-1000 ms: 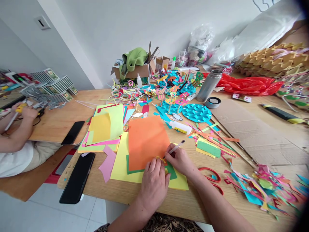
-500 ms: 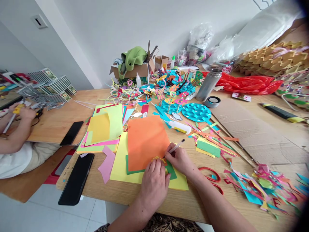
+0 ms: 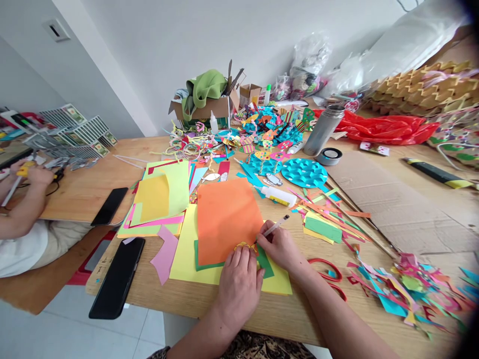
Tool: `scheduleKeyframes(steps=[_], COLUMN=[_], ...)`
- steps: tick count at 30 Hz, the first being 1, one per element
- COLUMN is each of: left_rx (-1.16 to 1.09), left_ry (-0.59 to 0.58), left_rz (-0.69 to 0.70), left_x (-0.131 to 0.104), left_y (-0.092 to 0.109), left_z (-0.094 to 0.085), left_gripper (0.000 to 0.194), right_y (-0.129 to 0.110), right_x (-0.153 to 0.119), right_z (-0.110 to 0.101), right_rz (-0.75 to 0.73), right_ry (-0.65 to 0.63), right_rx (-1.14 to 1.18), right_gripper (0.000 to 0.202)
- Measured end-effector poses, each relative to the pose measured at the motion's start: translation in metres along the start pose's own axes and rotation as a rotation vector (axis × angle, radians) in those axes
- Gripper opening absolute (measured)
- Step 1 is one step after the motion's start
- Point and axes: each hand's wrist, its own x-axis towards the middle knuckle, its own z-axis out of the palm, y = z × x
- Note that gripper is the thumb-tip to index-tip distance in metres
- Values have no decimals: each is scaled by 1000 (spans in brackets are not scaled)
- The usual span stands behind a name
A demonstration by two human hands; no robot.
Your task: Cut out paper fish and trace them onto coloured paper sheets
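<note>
My right hand (image 3: 279, 247) is closed around a slim pen (image 3: 277, 225), its lower tip against the orange sheet's lower right part. My left hand (image 3: 239, 281) lies flat, fingertips pressing a small yellow paper cutout (image 3: 245, 245) onto the orange paper (image 3: 228, 214). The fingers cover much of that cutout. Green paper (image 3: 204, 258) sticks out from beneath the orange sheet, and a larger yellow sheet (image 3: 183, 264) lies under both. Red-handled scissors (image 3: 333, 271) rest beside my right forearm.
Coloured sheets (image 3: 179, 189) and a black phone (image 3: 117, 279) lie to the left. A glue bottle (image 3: 279, 196), a steel flask (image 3: 324, 130) and blue discs (image 3: 305, 172) stand beyond. Paper scraps (image 3: 404, 289) and cardboard (image 3: 392, 209) fill the right. Another person's hands (image 3: 32, 174) work far left.
My right hand and the pen's upper end have shifted slightly to the right. My left hand stays in place on the cutout.
</note>
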Motion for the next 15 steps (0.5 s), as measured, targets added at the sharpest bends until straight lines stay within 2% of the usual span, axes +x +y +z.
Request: scheduleKeyframes(steps=[15], left_rx=[8], left_ry=[-10], left_rz=[4], left_x=[0], left_y=[0], left_z=[0], left_gripper=[37], right_y=[1], right_x=[0], right_z=[-1], right_rz=[-21], right_ry=[-12], right_rx=[-19], right_gripper=[9])
